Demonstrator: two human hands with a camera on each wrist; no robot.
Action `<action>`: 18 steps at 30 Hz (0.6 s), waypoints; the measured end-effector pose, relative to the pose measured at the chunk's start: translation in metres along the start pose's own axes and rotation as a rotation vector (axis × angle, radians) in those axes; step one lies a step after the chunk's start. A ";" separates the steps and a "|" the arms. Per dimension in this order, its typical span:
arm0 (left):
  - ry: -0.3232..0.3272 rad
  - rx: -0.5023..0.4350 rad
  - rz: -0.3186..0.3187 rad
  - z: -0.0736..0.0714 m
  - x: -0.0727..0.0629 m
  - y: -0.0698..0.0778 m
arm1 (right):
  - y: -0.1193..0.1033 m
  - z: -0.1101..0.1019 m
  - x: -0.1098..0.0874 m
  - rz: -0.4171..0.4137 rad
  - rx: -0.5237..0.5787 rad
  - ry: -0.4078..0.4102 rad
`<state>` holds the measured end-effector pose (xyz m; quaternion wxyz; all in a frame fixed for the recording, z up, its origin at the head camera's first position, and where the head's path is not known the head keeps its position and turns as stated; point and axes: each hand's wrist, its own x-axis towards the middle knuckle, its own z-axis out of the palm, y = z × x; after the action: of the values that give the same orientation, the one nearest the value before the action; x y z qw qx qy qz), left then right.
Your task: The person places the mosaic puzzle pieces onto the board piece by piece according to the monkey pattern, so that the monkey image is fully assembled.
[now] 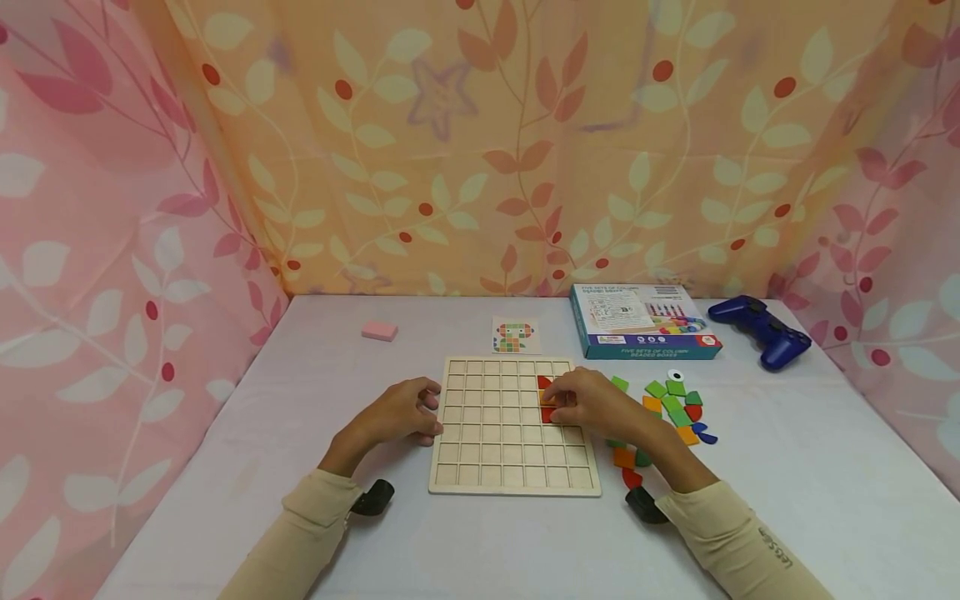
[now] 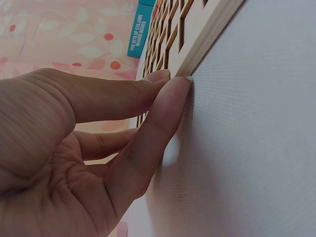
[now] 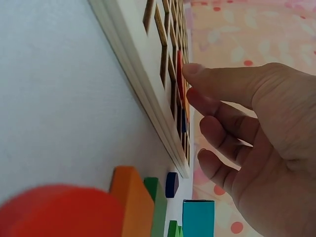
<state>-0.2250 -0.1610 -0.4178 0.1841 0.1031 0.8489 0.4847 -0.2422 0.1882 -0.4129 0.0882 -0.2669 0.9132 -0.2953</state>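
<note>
Lying flat just below the centre of the head frame, on the white tabletop (image 1: pixel 225 500): wooden grid board (image 1: pixel 480 477); near its right edge, high up, red tiles (image 1: pixel 547 415) in the squares, with an orange tile (image 3: pixel 186 112) between them, partly covered by fingers; right hand (image 1: pixel 600 404) over these, touching the lower red with the thumb, with the other fingers loosely bent and spread, relaxed rather than clenched; left hand (image 1: pixel 393 408) at the board's left edge, touching it with thumb and finger set apart along the rim, relaxed, without a clasp; black wrist units (image 1: pixel 373 497) below both hands.

Right of the board, partly behind the right forearm: loose tiles (image 1: pixel 678 412) in green, orange, red and blue, some touching, some apart; just above them, a round white eye piece (image 1: pixel 676 376) with a black dot; blurred red piece (image 3: pixel 64 212) at lower left of the right wrist frame.

Just above the board's top edge: small picture card (image 1: pixel 516 336); farther left, pink block (image 1: pixel 379 331); upper right of the tabletop, teal-sided box (image 1: pixel 645 325) and, beside it, blue game controller (image 1: pixel 759 332); across the top of the frame, leaf-patterned curtain (image 1: pixel 510 142).
</note>
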 end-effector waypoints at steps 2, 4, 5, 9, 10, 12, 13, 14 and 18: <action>0.002 0.005 0.001 0.000 0.000 0.001 | 0.000 0.001 0.000 -0.001 -0.007 -0.004; 0.004 0.009 0.001 0.000 -0.001 0.001 | -0.001 0.001 0.000 -0.001 -0.009 -0.006; 0.005 0.010 0.000 0.000 -0.001 0.001 | -0.001 0.002 0.000 0.003 -0.010 -0.007; 0.006 0.011 -0.002 0.000 -0.001 0.002 | -0.003 0.001 0.000 0.007 -0.011 -0.006; 0.006 0.010 -0.002 0.000 -0.001 0.002 | -0.003 0.001 0.000 0.011 -0.009 -0.007; 0.004 0.008 -0.002 0.000 -0.001 0.002 | -0.004 0.001 0.001 0.016 -0.013 -0.008; 0.004 0.008 -0.002 0.000 -0.001 0.002 | -0.004 0.001 0.001 0.018 -0.015 -0.008; 0.004 0.009 -0.001 0.000 -0.001 0.002 | -0.004 0.001 0.001 0.020 -0.018 -0.007; 0.003 0.018 0.001 0.000 -0.001 0.002 | -0.003 0.000 0.001 0.016 -0.028 -0.001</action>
<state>-0.2243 -0.1602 -0.4164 0.1815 0.1045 0.8533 0.4775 -0.2415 0.1852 -0.4112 0.0872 -0.2610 0.9193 -0.2815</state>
